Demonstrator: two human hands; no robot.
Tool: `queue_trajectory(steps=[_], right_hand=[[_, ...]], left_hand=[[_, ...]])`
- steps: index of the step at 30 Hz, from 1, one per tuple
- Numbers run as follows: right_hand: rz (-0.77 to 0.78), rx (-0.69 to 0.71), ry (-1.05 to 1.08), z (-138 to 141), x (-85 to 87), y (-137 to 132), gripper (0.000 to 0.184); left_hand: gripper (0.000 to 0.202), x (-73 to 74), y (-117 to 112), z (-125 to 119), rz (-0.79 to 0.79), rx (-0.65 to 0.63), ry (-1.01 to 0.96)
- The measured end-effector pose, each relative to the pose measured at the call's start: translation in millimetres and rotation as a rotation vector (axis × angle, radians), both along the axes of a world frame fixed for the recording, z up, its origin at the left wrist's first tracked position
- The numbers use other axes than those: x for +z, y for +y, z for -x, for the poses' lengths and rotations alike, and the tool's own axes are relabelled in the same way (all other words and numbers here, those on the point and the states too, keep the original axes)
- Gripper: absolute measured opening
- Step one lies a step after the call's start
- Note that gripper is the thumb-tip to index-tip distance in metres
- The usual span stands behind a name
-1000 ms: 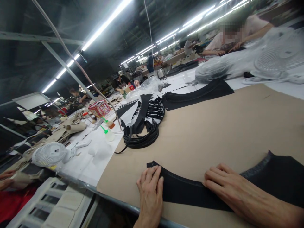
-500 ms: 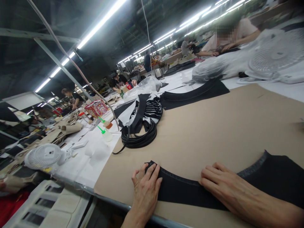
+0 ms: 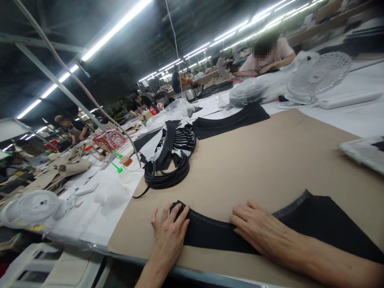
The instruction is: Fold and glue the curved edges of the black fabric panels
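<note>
Unless it's layered, one black panel [image 3: 207, 234] lies flat; two hands [image 3: 169, 234] [image 3: 255, 225] atop.

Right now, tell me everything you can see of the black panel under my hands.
The black panel looks matte; whether cloth or leather is unclear. It lies flat on the brown sheet, its far edge curving inward with a shinier band. Narrow at the left, it widens past a pointed corner. Your left hand rests on its narrow end, your right hand on its middle; your right forearm hides part.
</note>
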State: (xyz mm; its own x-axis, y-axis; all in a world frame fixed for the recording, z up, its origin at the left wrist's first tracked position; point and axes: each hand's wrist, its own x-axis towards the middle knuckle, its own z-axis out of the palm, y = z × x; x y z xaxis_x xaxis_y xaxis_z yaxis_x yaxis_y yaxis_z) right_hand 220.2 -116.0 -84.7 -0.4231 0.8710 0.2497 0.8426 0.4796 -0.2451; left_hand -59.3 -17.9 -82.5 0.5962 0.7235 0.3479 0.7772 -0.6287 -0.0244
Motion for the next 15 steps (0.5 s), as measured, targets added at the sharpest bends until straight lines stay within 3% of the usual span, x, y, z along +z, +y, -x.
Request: queue_trajectory(steps=[5, 10, 13, 15], right_hand=[[0.066, -0.101, 0.005, 16.0, 5.8, 8.9, 0.01], [0.1, -0.098, 0.021, 15.7, 11.9, 9.5, 0.01], [0.139, -0.082, 0.039, 10.9, 15.8, 7.7, 0.009], [0.178, -0.077, 0.057, 6.4, 17.8, 5.6, 0.008]], left_hand=[[0.037, 4.0, 0.7, -4.2, -0.002, -0.014, -0.085], [0.039, -0.1, -32.3, -50.7, 0.224, -0.315, -0.217], [0.036, -4.7, -41.9, -64.8, 0.3, -0.344, -0.243], [0.036, -8.2, -42.9, -63.6, 0.259, -0.361, -0.218]])
